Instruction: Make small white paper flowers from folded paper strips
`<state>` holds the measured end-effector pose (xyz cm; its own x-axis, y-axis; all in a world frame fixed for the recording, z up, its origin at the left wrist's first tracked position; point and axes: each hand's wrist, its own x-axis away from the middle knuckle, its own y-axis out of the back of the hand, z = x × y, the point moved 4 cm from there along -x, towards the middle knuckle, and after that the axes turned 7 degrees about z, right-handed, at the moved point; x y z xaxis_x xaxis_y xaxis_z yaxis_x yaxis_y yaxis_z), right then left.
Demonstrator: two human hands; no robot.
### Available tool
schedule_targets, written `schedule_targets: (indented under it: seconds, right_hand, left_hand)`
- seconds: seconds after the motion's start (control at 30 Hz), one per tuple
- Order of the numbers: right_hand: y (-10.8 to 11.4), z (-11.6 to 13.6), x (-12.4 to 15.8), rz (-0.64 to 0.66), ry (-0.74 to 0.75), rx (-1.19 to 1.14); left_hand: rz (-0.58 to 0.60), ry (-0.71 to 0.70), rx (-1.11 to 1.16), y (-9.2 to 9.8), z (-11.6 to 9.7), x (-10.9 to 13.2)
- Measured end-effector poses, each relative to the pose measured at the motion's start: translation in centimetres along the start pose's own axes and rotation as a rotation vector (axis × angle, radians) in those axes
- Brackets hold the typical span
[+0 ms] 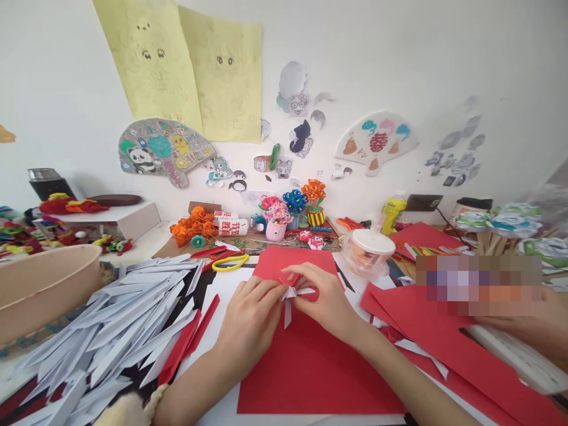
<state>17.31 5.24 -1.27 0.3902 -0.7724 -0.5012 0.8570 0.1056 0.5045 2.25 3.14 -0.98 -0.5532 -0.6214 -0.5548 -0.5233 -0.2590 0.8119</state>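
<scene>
My left hand [252, 313] and my right hand [323, 299] meet above a large red paper sheet [319, 367]. Between their fingertips is a small piece of folded white paper strips [288, 313], with loose ends pointing down and to the right. A bit of red shows at its top, and fingers hide part of the fold. Both hands pinch this piece, the left from its left side and the right from its right side. To the left lies a big pile of folded white paper strips [133, 313], with a few red strips [181, 343] at its edge.
Yellow-handled scissors [229, 262] lie beyond my left hand. A white lidded tub [370, 245] and small flower pots [276, 229] stand at the back. A beige basin [48, 284] is at far left. More red paper [439, 331] lies right, near another person's hand [523, 319].
</scene>
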Motion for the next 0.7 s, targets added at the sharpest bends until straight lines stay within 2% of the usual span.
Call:
schedule_targets:
  seconds: [0.4,0.53,0.7]
  right_hand:
    - [0.0,-0.1,0.0,0.015,-0.034,0.034]
    - [0.1,-0.4,-0.1,0.022,-0.108,-0.022]
    - [0.2,-1.3,-0.4,0.044,-0.194,-0.155]
  left_hand:
    - [0.026,0.021,0.118,-0.2,0.7,0.1]
    - [0.078,0.058,0.114,0.1,1.1,-0.1]
    - [0.107,0.032,0.087,0.7,1.5,-0.4]
